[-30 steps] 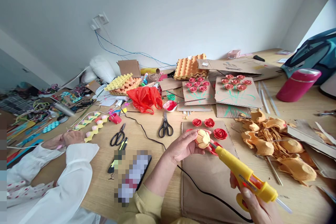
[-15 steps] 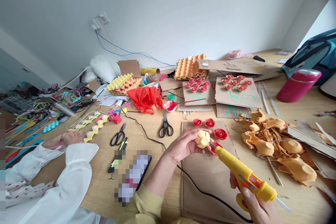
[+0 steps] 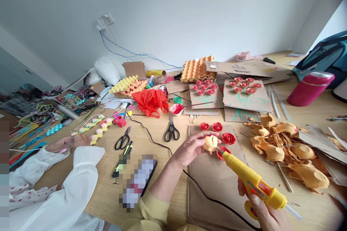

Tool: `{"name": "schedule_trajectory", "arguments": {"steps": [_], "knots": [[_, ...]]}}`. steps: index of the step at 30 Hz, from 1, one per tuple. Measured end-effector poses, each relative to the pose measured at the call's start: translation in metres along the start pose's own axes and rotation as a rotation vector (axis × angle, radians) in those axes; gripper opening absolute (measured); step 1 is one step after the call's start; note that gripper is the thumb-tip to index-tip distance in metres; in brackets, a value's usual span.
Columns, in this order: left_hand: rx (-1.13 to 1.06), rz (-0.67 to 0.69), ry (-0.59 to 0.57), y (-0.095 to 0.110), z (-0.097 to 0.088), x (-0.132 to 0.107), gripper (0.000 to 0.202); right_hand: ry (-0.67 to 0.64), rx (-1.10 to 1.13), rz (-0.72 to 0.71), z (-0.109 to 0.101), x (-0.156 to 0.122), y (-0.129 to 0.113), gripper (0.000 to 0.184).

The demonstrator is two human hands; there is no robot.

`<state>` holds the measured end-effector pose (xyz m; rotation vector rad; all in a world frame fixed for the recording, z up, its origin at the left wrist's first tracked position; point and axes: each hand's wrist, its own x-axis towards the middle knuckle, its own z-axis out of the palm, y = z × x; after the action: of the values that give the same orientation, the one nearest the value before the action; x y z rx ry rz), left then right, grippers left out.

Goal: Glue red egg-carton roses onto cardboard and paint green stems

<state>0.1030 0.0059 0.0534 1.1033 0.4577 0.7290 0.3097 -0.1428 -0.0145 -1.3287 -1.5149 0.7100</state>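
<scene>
Item one, the change: your pale orange, rounded moulded-pulp cup with petal-like seams (image 3: pixel 210 143) is now sitting turned a little in your grip, its flat face showing less squarely than a moment ago. The thin dark nozzle (image 3: pixel 220 150) is remaining at its right edge, so work at that edge appears to be continuing; whether glue is coming out, you cannot tell from here.

Item two, left hand (image 3: pixel 189 149): reaching in from below, wrist angled up and right, thumb and fingers closing round the cup and holding it above the brown flat cardboard sheet (image 3: pixel 214 191).

Item three, right hand (image 3: pixel 264 211): coming in from the lower right, fingers wrapping round the yellow plastic glue gun (image 3: pixel 242 173), which is pointing up and left. Whether a finger is pressing the trigger is not showing. A clear glue stick (image 3: pixel 294 212) is protruding from the rear.

Item four, surroundings: red, rose-shaped pulp flowers (image 3: pixel 228 138) are lying on the sheet, just beyond and beside the cup. A heap of orange torn pulp cups (image 3: pixel 273 153) is resting to the right; black-handled metal scissors (image 3: pixel 171 133) are lying beyond your left hand.
</scene>
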Motion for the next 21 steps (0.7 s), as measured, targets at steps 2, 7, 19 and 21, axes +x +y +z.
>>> {"name": "schedule_trajectory", "arguments": {"steps": [2,7,19,21], "knots": [[0.021,0.015,0.002,0.0007,0.0004,-0.0008,0.043,-0.012,0.004,-0.018,-0.0006,0.0006,-0.0004,0.048],[0.085,0.045,0.010,0.0012,0.0008,-0.0020,0.043,-0.029,0.000,-0.035,-0.0016,0.0000,0.0026,0.046],[0.222,0.078,0.014,0.0031,0.0012,-0.0019,0.044,0.012,-0.012,-0.088,-0.0011,0.0032,-0.0045,0.041],[0.254,0.076,0.015,0.0050,0.0019,-0.0019,0.043,0.018,0.004,-0.084,-0.0009,0.0032,-0.0040,0.040]]}}
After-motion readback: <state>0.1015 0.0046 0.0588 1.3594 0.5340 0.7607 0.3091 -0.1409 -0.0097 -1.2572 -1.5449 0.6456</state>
